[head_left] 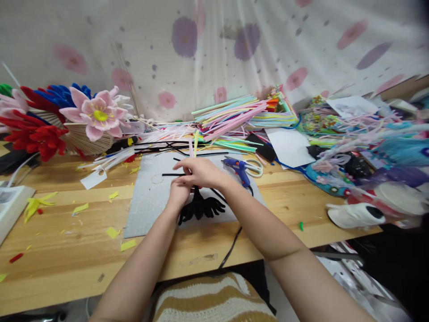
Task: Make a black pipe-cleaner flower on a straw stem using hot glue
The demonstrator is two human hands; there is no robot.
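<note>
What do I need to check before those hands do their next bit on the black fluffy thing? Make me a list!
1. Left hand and right hand at the black fluffy piece: ok, they are close together at its narrow end.
2. Firm grip: cannot tell, because the hands cover that spot.
3. Blue glue gun away from the fingertips: ok, it lies on the grey mat, apart from them.
4. Glue gun cool: cannot tell, heat doesn't show.
5. Scissors put down: ok, they lie beside the glue gun.
6. Table tidy: not ok, yellow scraps are scattered on the left.
</note>
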